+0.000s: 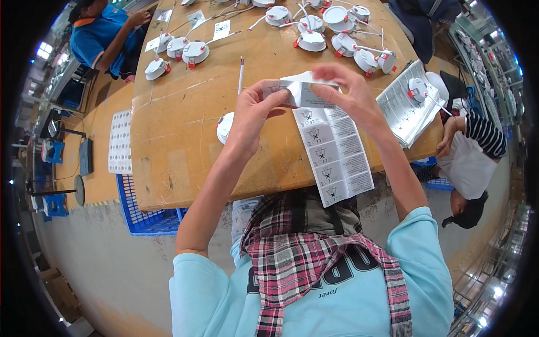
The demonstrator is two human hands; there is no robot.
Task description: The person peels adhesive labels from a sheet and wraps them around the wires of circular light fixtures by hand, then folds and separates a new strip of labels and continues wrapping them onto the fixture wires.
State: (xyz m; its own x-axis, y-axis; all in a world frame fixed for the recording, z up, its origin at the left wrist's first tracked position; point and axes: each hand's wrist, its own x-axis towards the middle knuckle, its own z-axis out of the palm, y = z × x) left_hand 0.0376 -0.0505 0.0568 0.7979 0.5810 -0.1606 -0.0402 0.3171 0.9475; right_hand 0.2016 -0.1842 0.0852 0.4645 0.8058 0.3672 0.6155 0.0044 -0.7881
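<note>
Both forearms reach up over the wooden table (pixel 185 140), the left hand (pixel 252 115) and right hand (pixel 348 92) pinching the folded top of a long printed leaflet (pixel 334 151) hanging above the table's near edge

Approx 13 round white lamps (pixel 310 39) beyond the fingertips, 1 more beside left fingers (pixel 275 101) – 1 leaflet strip (pixel 334 151) pinched, 1 stack (pixel 405 106) right of right fingers (pixel 331 92).

Worn wooden worktable (pixel 174 129) stands on a grey concrete floor (pixel 106 264). A blue plastic crate (pixel 140 216) sits beneath its near-left edge. Bright windows (pixel 44 51) at far left; shelving (pixel 488 56) lines the right side.
</note>
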